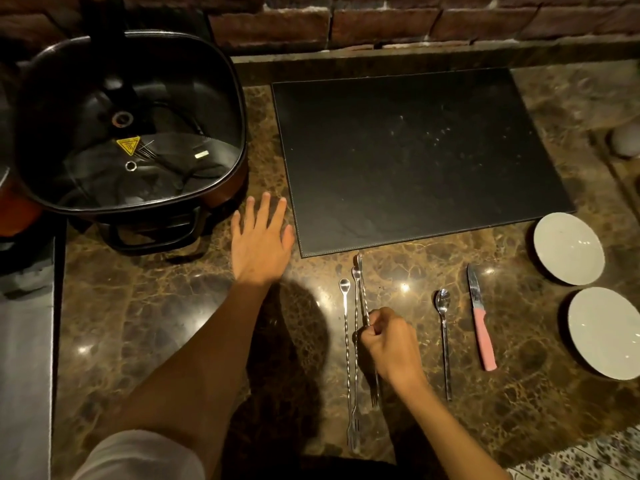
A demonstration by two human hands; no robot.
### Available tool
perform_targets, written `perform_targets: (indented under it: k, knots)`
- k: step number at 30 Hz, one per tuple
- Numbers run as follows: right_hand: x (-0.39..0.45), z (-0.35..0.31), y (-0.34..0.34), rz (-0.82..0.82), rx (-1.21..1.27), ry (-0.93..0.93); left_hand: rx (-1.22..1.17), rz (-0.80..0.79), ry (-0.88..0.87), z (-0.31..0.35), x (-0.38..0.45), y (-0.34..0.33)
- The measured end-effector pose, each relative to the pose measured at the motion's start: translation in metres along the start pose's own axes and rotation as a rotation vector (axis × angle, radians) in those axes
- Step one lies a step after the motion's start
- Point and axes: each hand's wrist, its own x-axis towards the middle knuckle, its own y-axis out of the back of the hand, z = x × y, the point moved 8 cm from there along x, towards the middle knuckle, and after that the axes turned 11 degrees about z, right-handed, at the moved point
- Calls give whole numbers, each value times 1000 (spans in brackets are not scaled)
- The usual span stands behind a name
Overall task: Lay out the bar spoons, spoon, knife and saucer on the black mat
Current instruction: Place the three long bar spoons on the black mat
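Observation:
A black mat (415, 157) lies bare on the marble counter, below the brick wall. Three long twisted bar spoons lie side by side in front of it; my right hand (391, 344) is shut on the rightmost bar spoon (363, 299), its bowl pointing at the mat. The other two bar spoons (348, 341) rest on the counter just left of it. To the right lie a spoon (444, 337) and a pink-handled knife (479, 320). Two white saucers sit at the far right, one (568, 249) near the mat's corner and another (604, 332) closer to me. My left hand (261, 239) lies flat and open, left of the mat.
A large dark electric pot with a glass lid (128, 126) stands at the left, close to my left hand. A brick wall (381, 22) backs the counter. The counter's front edge (571, 441) runs at the lower right, patterned floor below it.

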Motion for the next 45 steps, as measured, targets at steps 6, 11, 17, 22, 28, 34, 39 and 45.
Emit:
perform_targets:
  k: [6, 11, 17, 22, 28, 34, 39, 45]
  knots:
    - [52, -38, 1, -15, 124, 33, -19, -19, 27, 1, 1, 2]
    - [123, -80, 3, 110, 27, 96, -17, -11, 33, 2, 2, 1]
    - [180, -114, -7, 156, -124, 119, -4, 94, 26, 3, -1, 7]
    - [192, -124, -13, 159, -223, 167, 29, 71, 25, 6, -1, 10]
    - [192, -125, -14, 165, -235, 196, 45, 46, 23, 6, -2, 12]
    - [176, -113, 0, 180, -148, 156, 43, 103, 8, 6, -5, 14]
    - [102, -60, 3, 75, 45, 39, -19, 78, 39, 5, -2, 11]
    - [-4, 5, -14, -77, -147, -22, -46, -23, 64, 1, -1, 4]
